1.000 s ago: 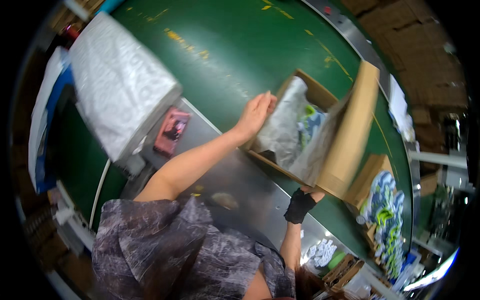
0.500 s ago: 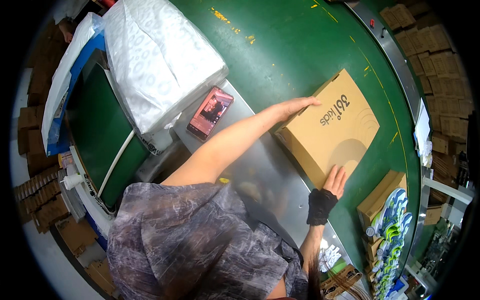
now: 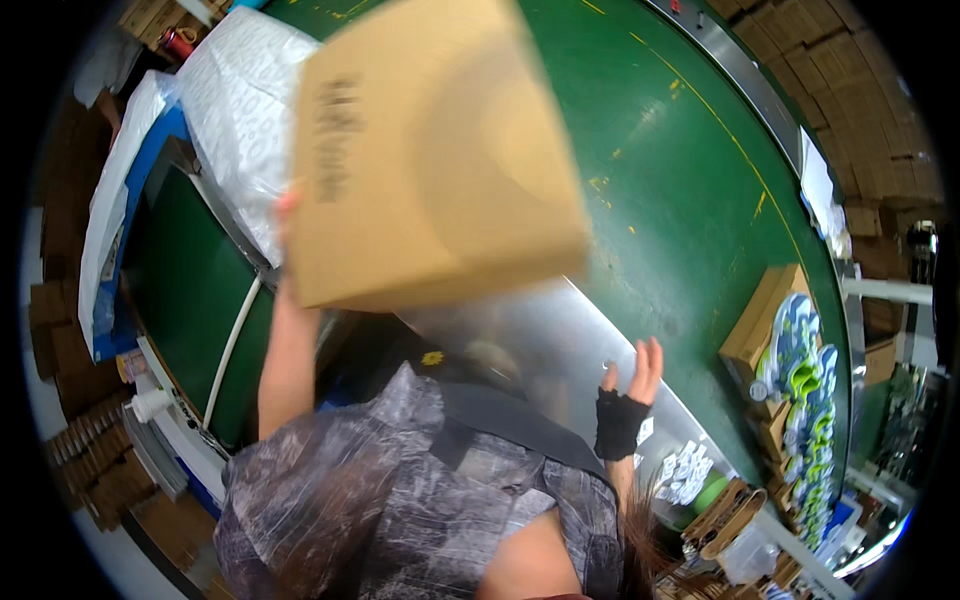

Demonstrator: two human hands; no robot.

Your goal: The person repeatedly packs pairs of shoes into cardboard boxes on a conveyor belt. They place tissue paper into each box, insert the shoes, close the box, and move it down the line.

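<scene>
A closed brown cardboard shoe box (image 3: 430,160), blurred by motion, is raised over the work surface at upper centre. My left hand (image 3: 287,212) grips it by its left side; most of those fingers are hidden behind the box. Lower right, my right hand (image 3: 636,378) is empty with thumb and fingers apart, a black fingerless wrist cover on it. It hovers over the metal ledge (image 3: 560,345) beside the green conveyor belt (image 3: 660,210).
A large stack wrapped in white patterned plastic (image 3: 235,100) stands behind the box. Boxes holding blue, white and lime shoes (image 3: 800,370) line the right. Small white paper slips (image 3: 685,472) lie below my right hand. Brown cartons (image 3: 840,110) are piled far right.
My left hand has lifted the shoe box off the belt and carried it up and leftward, and it now covers the phone. My right hand has let go and drawn back.
</scene>
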